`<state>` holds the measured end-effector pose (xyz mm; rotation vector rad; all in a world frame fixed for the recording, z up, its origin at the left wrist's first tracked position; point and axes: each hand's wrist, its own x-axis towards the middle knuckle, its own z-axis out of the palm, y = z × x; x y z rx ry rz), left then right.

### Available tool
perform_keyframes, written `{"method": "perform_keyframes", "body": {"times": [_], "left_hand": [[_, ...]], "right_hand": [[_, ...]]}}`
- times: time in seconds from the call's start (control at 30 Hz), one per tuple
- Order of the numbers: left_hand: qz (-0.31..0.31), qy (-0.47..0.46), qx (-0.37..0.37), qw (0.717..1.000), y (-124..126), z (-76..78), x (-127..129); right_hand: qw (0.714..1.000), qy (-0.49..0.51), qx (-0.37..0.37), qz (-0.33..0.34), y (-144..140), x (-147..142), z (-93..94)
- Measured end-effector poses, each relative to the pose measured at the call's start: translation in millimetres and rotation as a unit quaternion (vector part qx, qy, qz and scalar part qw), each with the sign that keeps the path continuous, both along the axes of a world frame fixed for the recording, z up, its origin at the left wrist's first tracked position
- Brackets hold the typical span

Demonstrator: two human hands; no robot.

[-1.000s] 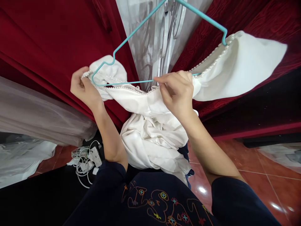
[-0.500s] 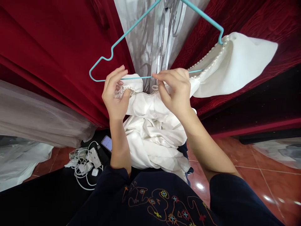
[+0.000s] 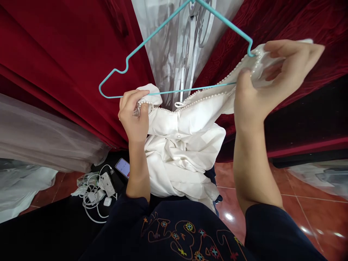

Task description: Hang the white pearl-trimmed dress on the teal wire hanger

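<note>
A white dress (image 3: 176, 145) with a pearl-trimmed neckline lies bunched over my lap. A light-blue hanger (image 3: 160, 26) rises above it, its right end inside one pearl-edged shoulder and its left end bare. My left hand (image 3: 134, 117) pinches the dress's other pearl-edged shoulder, just below the hanger's left end, with its fingers over the bottom bar. My right hand (image 3: 268, 83) is wrapped around the shoulder at the hanger's right end, thumb in front and fingers curled over the far side. It hides most of that sleeve.
Dark red curtains (image 3: 67, 54) hang on both sides, with a white metal frame (image 3: 187, 54) between them. On a black surface (image 3: 54, 228) at the left lie a phone (image 3: 123, 167), white cables (image 3: 91, 203) and a power adapter (image 3: 108, 184). Red tiles (image 3: 299, 210) cover the floor.
My right hand has moved from the middle of the hanger's bottom bar out to the right shoulder of the dress. My left hand stays on the left shoulder. The hanger has tilted slightly.
</note>
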<state>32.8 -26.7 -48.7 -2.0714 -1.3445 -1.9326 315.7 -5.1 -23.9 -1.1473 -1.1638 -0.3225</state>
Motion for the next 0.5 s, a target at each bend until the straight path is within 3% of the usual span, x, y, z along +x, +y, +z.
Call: {"method": "perform_keyframes", "body": {"times": [0.3, 0.4, 0.5], "left_hand": [[-0.006, -0.019, -0.011, 1.000, 3, -9.6, 6], [0.011, -0.023, -0.003, 1.000, 3, -8.5, 6], [0.021, -0.017, -0.002, 1.000, 4, -7.3, 4]], "right_hand": [[0.997, 0.026, 0.042, 0.051, 3, 46, 26.6], [0.997, 0.063, 0.040, 0.033, 6, 65, 19.2], [0.996, 0.087, -0.009, -0.013, 2, 79, 0.0]]}}
